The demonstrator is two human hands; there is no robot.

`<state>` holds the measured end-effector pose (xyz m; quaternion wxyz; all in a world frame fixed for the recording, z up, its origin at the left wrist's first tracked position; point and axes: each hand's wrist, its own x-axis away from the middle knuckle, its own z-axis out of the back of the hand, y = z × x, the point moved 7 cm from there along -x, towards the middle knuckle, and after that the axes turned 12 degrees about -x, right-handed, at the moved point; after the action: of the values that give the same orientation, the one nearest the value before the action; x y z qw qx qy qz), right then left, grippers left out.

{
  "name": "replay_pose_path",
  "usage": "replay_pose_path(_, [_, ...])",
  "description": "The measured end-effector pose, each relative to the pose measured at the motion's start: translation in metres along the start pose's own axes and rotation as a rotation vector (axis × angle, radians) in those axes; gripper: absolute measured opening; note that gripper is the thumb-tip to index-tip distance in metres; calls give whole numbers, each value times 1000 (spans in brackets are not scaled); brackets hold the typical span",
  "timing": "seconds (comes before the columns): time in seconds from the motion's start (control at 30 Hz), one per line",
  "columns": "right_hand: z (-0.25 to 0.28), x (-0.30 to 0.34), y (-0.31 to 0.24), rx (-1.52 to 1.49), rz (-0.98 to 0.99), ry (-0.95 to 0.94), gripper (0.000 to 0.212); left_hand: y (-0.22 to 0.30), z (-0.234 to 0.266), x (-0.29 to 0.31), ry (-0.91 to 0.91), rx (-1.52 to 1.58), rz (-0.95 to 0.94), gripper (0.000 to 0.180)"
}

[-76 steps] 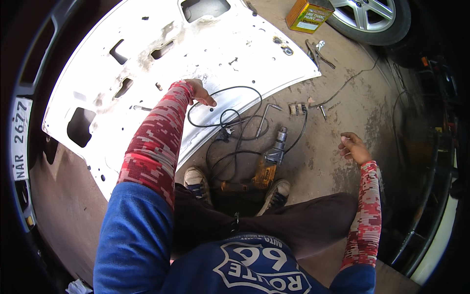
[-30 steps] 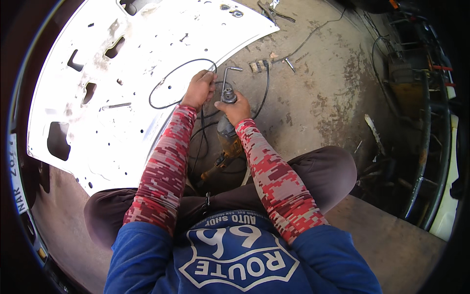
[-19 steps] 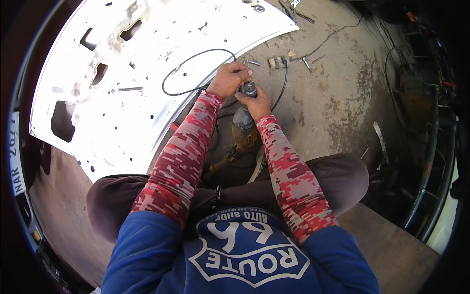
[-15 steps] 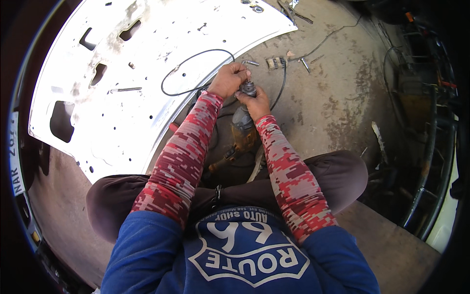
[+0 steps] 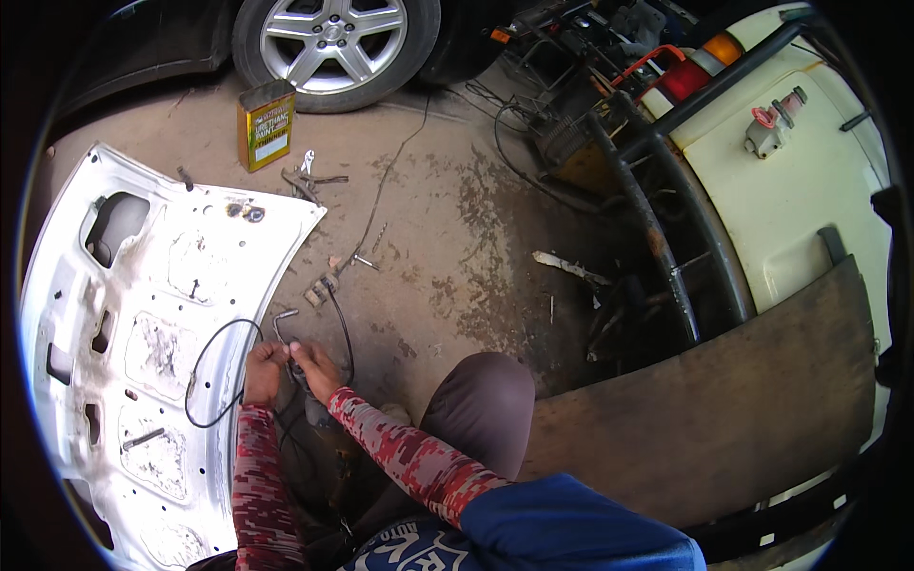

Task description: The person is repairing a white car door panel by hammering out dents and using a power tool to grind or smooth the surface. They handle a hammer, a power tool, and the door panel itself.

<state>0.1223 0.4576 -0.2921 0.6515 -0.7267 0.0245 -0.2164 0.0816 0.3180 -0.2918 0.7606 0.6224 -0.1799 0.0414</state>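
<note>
My left hand point(image 5: 264, 374) and my right hand point(image 5: 317, 369) meet above the power drill point(image 5: 326, 417), with their fingertips pinched close together. Both hands are closed; whatever is between the fingertips is too small and covered to make out. The grey drill chuck point(image 5: 297, 377) shows partly in the gap between the hands. The drill's yellowish body lies lower down, in shadow by my leg. A bent metal rod tool point(image 5: 283, 318) appears just beyond my fingertips.
A white car panel point(image 5: 167, 314) lies at the left, a black cable loop point(image 5: 200, 381) over its edge. Beyond my hands are a socket block point(image 5: 324, 287), a metal pin point(image 5: 366, 262) and a yellow can point(image 5: 266, 126). A black tube frame point(image 5: 657, 228) stands right.
The view has swung to the right and farther ahead, bringing the wheel and can into sight. My right fingertips have moved up from the chuck to beside my left fingertips.
</note>
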Motion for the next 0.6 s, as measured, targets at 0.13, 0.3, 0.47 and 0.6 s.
replay_pose_path(0.13, [-3,15,-20,284,-95,-131,59,0,2,-4,23,-22,-16,12])
replay_pose_path(0.3, [32,24,-51,429,-127,97,53,3,12,-1,57,-184,21,12])
replay_pose_path(0.47, [11,9,-28,465,-12,-203,49,10,-9,-3,-78,-15,-32,11])
replay_pose_path(0.6, [16,12,-19,542,24,-301,51,5,-8,-7,-68,-59,-18,15])
